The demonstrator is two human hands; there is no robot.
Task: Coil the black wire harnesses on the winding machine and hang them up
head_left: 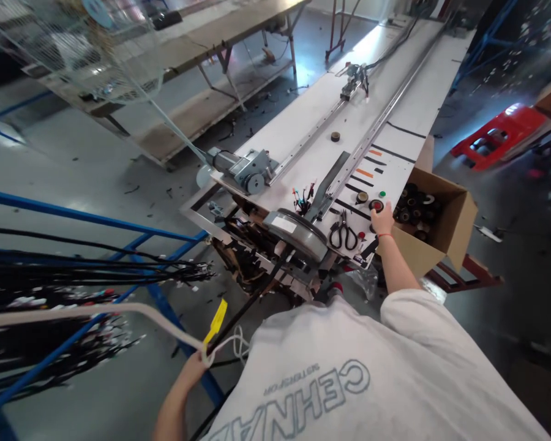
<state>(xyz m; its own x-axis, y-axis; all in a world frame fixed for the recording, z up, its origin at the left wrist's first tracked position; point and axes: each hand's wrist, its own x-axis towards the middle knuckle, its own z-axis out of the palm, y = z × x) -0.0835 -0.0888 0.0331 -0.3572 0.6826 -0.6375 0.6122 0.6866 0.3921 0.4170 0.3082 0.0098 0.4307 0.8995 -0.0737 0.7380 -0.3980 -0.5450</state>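
Low at the left, my left hand [193, 369] is closed around a black cable [257, 288] that runs up toward a round grey drum [296, 231]; its fingertips are partly hidden. A pale cord [156, 313] with a yellow tag [217, 320] loops beside that hand. My right hand [383, 220] reaches over the near right corner of the white bench, its fingers closed at the edge of a black tape roll [376, 206] with a red centre. Black-handled scissors [343, 234] lie to its left, with another tape roll [362, 197] near them.
A cardboard box [461, 214] of dark rolls stands right of the white bench [303, 122]. Rails and a motor unit [245, 170] sit on the bench. A blue rack [73, 214] with hanging cables is at left, a fan [133, 79] behind, a red stool [498, 136] at right.
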